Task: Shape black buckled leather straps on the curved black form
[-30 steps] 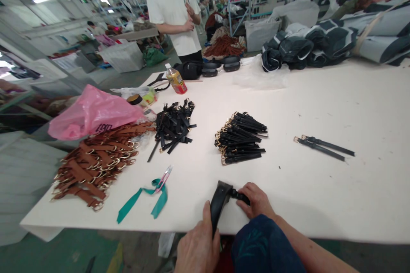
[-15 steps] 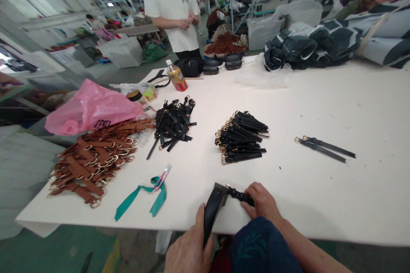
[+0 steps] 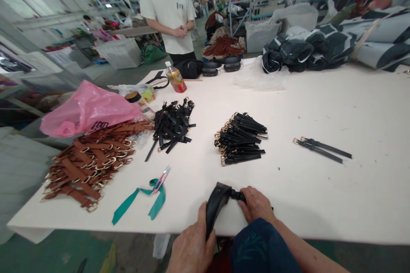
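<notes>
Both hands grip one black strap (image 3: 215, 207) at the table's (image 3: 320, 204) near edge: left hand (image 3: 192, 245) clasps its wide end, right hand (image 3: 256, 204) pinches the narrow end. Judged midway: finished black pile (image 3: 240, 138) ahead, loose heap (image 3: 173, 126) and brown straps (image 3: 92, 158) remaining.

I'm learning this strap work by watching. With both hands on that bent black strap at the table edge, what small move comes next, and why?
Probably the right hand draws the narrow end on through while the left hand steadies the black strap, which is bent over between them, unlike the flat finished pile beyond.
</notes>
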The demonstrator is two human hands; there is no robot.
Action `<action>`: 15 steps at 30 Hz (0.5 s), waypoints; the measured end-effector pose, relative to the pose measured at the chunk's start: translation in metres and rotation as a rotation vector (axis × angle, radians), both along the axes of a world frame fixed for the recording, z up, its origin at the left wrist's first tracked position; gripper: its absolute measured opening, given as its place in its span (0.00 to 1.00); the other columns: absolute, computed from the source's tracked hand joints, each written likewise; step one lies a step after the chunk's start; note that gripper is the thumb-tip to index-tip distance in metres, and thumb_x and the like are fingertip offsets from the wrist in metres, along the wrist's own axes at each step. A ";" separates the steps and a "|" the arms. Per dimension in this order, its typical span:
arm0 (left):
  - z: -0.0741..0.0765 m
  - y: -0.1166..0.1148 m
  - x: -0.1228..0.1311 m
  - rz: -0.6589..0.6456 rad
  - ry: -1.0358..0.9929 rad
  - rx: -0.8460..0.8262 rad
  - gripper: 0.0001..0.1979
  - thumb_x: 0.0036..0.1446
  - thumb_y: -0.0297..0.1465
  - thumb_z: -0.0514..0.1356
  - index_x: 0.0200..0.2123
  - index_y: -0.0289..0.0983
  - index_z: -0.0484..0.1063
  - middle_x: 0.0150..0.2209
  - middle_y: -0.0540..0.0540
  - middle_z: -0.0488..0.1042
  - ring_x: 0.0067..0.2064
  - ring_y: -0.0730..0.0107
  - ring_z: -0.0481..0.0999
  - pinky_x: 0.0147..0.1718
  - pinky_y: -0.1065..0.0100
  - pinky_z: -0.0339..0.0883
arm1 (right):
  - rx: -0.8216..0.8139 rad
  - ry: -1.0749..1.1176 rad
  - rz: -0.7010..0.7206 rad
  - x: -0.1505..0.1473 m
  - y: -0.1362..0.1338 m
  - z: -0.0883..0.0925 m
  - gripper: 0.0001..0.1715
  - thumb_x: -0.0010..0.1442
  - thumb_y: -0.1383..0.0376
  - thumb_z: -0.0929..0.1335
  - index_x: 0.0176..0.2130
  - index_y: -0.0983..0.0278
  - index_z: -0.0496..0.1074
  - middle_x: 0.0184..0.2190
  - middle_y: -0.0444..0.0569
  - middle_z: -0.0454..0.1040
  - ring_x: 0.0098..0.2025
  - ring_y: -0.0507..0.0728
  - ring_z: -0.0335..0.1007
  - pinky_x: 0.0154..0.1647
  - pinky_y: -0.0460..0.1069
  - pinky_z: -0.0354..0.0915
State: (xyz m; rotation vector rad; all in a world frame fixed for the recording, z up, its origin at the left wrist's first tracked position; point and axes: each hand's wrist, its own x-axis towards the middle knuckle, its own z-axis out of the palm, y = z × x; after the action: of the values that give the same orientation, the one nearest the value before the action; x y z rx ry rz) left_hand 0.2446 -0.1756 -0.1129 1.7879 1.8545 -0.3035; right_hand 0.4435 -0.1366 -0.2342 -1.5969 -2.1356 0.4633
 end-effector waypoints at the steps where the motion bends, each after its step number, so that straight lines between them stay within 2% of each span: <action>1: -0.001 0.000 -0.001 -0.002 -0.002 -0.006 0.29 0.60 0.31 0.46 0.63 0.35 0.40 0.39 0.40 0.75 0.41 0.58 0.75 0.37 0.64 0.64 | -0.026 -0.004 -0.003 0.000 -0.001 0.000 0.12 0.56 0.68 0.64 0.43 0.63 0.65 0.36 0.51 0.71 0.39 0.59 0.67 0.38 0.51 0.62; 5: -0.001 0.000 -0.003 -0.004 -0.014 -0.022 0.30 0.59 0.32 0.47 0.63 0.35 0.41 0.39 0.40 0.75 0.42 0.57 0.75 0.40 0.63 0.65 | -0.123 0.023 0.007 0.001 0.000 0.002 0.13 0.57 0.66 0.63 0.44 0.63 0.67 0.36 0.50 0.73 0.39 0.58 0.70 0.37 0.50 0.64; 11: 0.004 0.002 -0.001 -0.002 -0.014 -0.048 0.29 0.60 0.31 0.46 0.63 0.35 0.40 0.41 0.39 0.74 0.44 0.56 0.75 0.40 0.63 0.65 | -0.113 0.065 -0.005 0.003 0.000 0.004 0.16 0.59 0.61 0.62 0.45 0.60 0.71 0.39 0.50 0.76 0.38 0.58 0.73 0.37 0.49 0.66; 15: 0.001 0.001 -0.002 -0.009 -0.009 -0.038 0.29 0.60 0.32 0.46 0.63 0.34 0.40 0.40 0.39 0.74 0.44 0.57 0.75 0.41 0.63 0.65 | -0.120 0.060 -0.032 0.000 0.000 0.002 0.17 0.58 0.59 0.62 0.46 0.60 0.72 0.40 0.50 0.78 0.39 0.58 0.74 0.38 0.49 0.66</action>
State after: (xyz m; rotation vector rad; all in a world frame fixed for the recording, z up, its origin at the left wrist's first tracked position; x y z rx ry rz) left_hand 0.2427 -0.1744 -0.1115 1.7695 1.8234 -0.3306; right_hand 0.4432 -0.1366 -0.2320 -1.6573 -2.0699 0.6309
